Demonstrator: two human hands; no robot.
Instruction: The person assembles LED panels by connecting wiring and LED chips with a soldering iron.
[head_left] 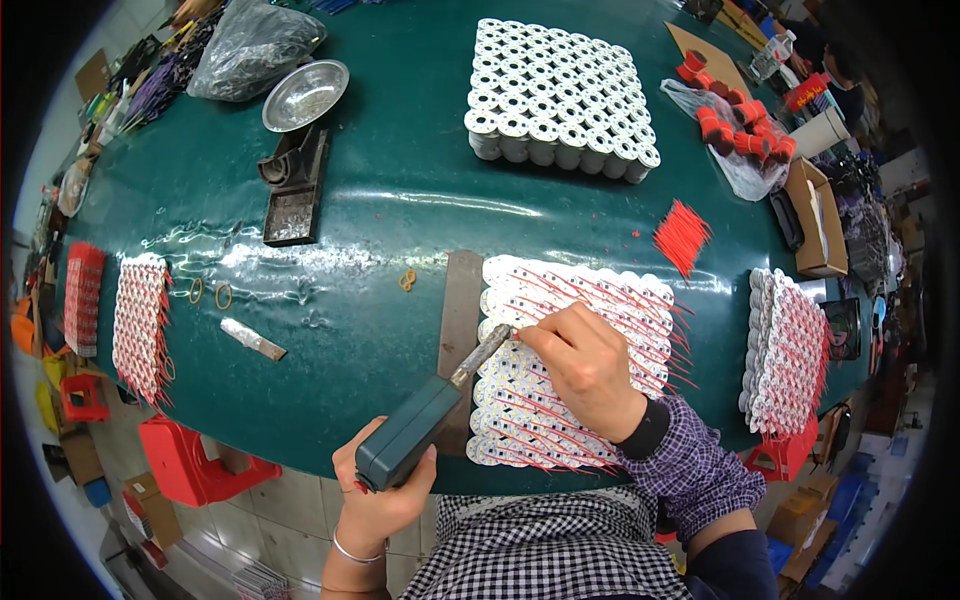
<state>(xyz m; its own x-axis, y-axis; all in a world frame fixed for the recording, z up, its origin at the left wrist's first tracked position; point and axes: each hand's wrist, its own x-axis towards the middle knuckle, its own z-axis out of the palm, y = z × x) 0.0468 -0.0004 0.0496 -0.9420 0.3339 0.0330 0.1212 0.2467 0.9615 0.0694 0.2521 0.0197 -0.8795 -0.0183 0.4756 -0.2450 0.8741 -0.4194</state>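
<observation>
My left hand [385, 500] is wrapped round the handle of a dark green soldering gun [412, 428]. Its metal tip slants up and right to a sheet of round white circuit boards [515, 425], which lies on the table in front of me. Thin red wires run across many of these boards. My right hand [590, 370] is closed in a pinch right beside the tip, with a bit of red wire showing at the fingertips; the rest is hidden by the fingers. A flat grey metal bar [460, 335] lies along the sheet's left edge.
A pile of red wires [682, 238] lies right of the sheet. Wired board stacks [785, 350] stand at the right, more boards [140, 325] at the left. Behind are a block of white spools [560, 95], red spools [745, 125], a metal bowl [305, 95] and a dark metal stand [297, 195].
</observation>
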